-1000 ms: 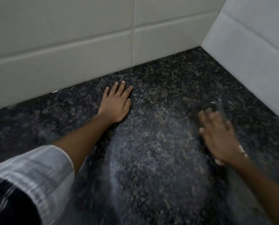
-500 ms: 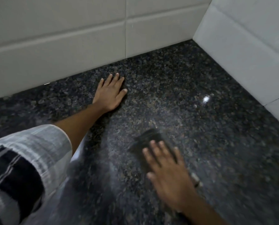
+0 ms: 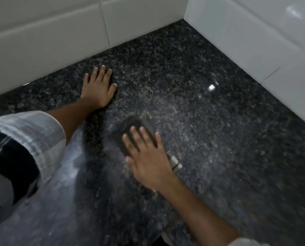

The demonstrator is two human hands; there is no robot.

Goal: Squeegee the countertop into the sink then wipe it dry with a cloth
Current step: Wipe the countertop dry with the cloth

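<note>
The dark speckled granite countertop (image 3: 192,71) fills the view and runs into a tiled corner. My left hand (image 3: 97,87) lies flat on it near the back wall, fingers apart, holding nothing. My right hand (image 3: 146,157) presses palm-down on a dark cloth (image 3: 134,125) at the middle of the counter. The cloth sticks out ahead of the fingertips, and a pale striped edge of it (image 3: 174,161) shows beside the palm. The stone around the cloth looks hazy and streaked. No squeegee and no sink are in view.
White tiled walls stand at the back (image 3: 50,41) and at the right (image 3: 254,41), meeting in a corner. A light reflection (image 3: 211,87) glints on the counter at the right. My striped sleeve (image 3: 20,139) covers the lower left.
My right hand slid the cloth from the right side of the counter leftward and nearer to me, to the middle. My left hand stayed planted in place.
</note>
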